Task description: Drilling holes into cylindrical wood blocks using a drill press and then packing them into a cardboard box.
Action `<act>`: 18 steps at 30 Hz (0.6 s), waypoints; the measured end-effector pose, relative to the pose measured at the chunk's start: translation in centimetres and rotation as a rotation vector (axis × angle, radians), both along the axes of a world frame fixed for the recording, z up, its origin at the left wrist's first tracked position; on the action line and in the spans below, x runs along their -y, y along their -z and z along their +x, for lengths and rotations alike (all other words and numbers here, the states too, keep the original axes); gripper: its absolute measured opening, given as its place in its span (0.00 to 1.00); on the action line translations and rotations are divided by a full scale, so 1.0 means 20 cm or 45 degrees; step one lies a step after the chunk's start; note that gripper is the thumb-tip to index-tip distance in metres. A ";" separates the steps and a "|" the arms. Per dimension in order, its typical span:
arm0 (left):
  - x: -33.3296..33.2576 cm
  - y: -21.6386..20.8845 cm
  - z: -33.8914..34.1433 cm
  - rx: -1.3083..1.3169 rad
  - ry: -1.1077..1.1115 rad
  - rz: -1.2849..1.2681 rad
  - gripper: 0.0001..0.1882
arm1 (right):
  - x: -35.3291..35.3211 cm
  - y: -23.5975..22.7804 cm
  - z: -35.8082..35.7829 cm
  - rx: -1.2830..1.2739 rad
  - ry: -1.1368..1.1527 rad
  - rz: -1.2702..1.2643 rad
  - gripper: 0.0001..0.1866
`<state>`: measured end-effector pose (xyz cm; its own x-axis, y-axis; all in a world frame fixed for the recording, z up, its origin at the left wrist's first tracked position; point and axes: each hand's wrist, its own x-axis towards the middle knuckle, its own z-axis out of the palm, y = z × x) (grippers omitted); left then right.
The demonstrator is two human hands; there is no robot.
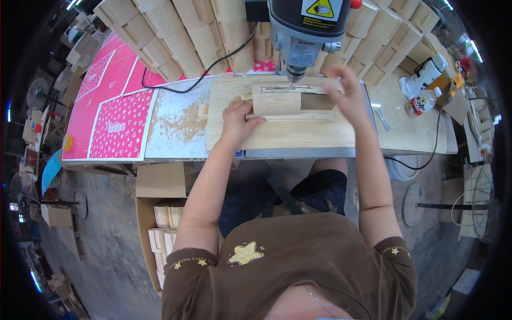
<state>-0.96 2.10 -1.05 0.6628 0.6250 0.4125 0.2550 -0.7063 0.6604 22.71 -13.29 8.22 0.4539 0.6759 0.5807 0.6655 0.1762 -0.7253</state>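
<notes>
A pale wooden piece (pixel 277 104) with a rounded face and a recessed section lies lengthwise under the drill press. Its left end is in my left hand (pixel 238 122), the fingers closed behind it and the thumb along the near edge. My right hand (pixel 350 96) is by the right end, smeared by motion; its thumb and fingers look apart, with nothing plainly between them. Just above the piece's far side is the drill chuck (pixel 296 74), its bit pointing down at a long slotted metal strip (pixel 287 89). Beneath everything lies a flat wooden board (pixel 288 140).
Stacked wooden pieces (pixel 176 40) stand behind the drill press (pixel 306 32). A black cable (pixel 200 80) crosses the pink-and-white table covering (pixel 121 125); sawdust (pixel 178 120) lies left of the board. At right are a bottle (pixel 424 102) and a marker (pixel 383 120). A cardboard box (pixel 146 234) of wooden pieces sits below left.
</notes>
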 end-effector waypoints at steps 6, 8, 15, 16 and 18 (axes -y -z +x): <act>0.02 -0.03 0.00 -0.055 0.000 0.087 0.24 | -0.18 -0.68 0.12 0.168 0.221 0.515 0.14; 0.03 -0.02 0.01 -0.040 0.013 0.116 0.23 | -0.29 -0.76 0.11 0.207 0.218 0.290 0.14; 0.01 0.00 0.01 0.014 0.035 0.172 0.25 | -0.13 -0.81 -0.05 0.791 0.671 -0.181 0.14; 0.01 0.00 -0.01 0.040 0.032 0.160 0.24 | -0.06 -0.77 -0.09 0.824 0.669 -0.210 0.10; 0.00 0.00 0.00 0.077 0.037 0.161 0.22 | 0.05 -0.68 -0.20 0.849 0.678 -0.250 0.08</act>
